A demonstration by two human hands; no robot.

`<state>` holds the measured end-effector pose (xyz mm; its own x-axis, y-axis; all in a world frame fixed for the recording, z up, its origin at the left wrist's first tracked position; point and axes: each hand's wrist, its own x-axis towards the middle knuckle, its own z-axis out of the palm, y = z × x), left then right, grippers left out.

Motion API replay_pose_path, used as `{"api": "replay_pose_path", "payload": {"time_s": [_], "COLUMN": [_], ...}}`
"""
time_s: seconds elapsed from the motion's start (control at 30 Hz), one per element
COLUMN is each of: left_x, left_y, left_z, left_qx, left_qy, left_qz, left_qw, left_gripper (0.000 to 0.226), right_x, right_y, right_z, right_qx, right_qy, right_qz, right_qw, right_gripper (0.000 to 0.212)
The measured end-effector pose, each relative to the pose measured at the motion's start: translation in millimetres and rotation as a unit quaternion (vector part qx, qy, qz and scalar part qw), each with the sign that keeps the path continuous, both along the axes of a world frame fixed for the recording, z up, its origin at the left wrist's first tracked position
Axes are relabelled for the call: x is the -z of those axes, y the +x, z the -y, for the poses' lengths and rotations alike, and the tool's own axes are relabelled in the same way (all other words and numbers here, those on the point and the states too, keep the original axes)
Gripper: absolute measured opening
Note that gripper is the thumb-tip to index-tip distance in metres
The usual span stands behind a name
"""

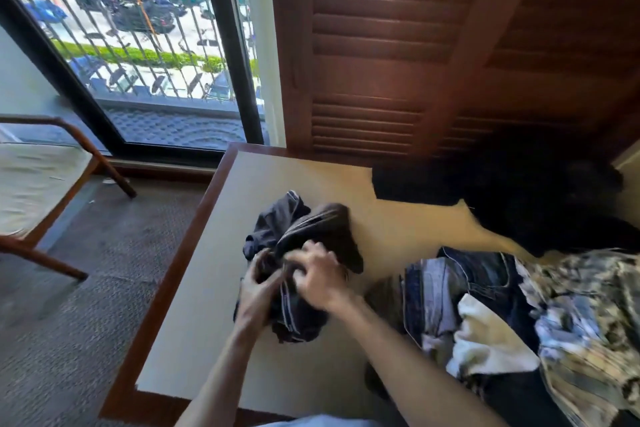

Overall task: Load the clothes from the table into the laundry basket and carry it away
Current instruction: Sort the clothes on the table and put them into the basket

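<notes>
A bunched dark garment (311, 229) with thin pale stripes lies on the cream-topped table (214, 288) near its left side. My left hand (258, 288) grips its lower left part and my right hand (318, 279) clutches it from the right, both closed on the fabric. To the right sits a heap of clothes (519, 322): dark jeans, a white piece, a pale patterned garment. A black garment (536, 204) lies at the table's far right. No laundry basket is in view.
A wooden chair with a pale cushion (38, 198) stands on the grey carpet to the left. A glass balcony door (149, 55) is behind it. Brown louvred shutters (381, 55) rise behind the table.
</notes>
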<state>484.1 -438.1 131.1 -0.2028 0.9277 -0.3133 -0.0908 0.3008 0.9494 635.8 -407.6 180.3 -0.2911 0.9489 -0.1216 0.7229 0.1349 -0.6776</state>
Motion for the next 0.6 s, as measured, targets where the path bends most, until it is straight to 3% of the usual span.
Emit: {"api": "replay_pose_path", "payload": {"time_s": [0.07,0.1,0.13,0.23,0.33,0.4,0.47,0.53,0.6], "left_x": [-18.5,-29.6,-39.0,-57.2,-59.1,-50.9,-37.6,-28.1,-17.0], "left_y": [-11.7,-16.4,-19.5,1.9,61.1,99.7,130.3,153.1,170.2], "left_z": [-3.5,-3.9,-3.6,4.4,17.5,27.0,36.6,42.3,46.4], "left_qx": [-0.083,-0.105,-0.120,-0.062,0.047,0.142,0.248,0.324,0.375], "left_qy": [-0.029,-0.031,-0.024,0.042,0.104,0.165,0.181,0.140,0.061], "left_qz": [0.148,0.146,0.104,-0.143,-0.318,-0.375,-0.390,-0.386,-0.369], "left_qw": [0.985,0.983,0.987,0.987,0.941,0.901,0.868,0.852,0.848], "left_gripper": [0.049,0.049,0.046,0.038,0.033,0.032,0.034,0.039,0.057], "right_x": [19.2,24.6,25.9,16.1,-0.6,-2.1,9.0,27.4,36.9], "right_y": [-0.3,3.8,9.9,39.9,94.3,143.9,183.4,196.4,196.8], "right_z": [31.3,42.6,50.7,63.7,76.1,92.5,116.8,139.6,148.1], "right_qx": [-0.064,-0.057,-0.034,0.070,0.184,0.231,0.238,0.221,0.227], "right_qy": [-0.035,-0.052,-0.058,-0.023,0.042,-0.052,-0.156,-0.170,-0.125], "right_qz": [0.143,0.155,0.133,0.013,0.125,0.232,0.258,0.259,0.260], "right_qw": [0.987,0.985,0.989,0.997,0.974,0.943,0.923,0.925,0.930], "right_gripper": [0.058,0.063,0.065,0.065,0.076,0.102,0.124,0.120,0.091]}}
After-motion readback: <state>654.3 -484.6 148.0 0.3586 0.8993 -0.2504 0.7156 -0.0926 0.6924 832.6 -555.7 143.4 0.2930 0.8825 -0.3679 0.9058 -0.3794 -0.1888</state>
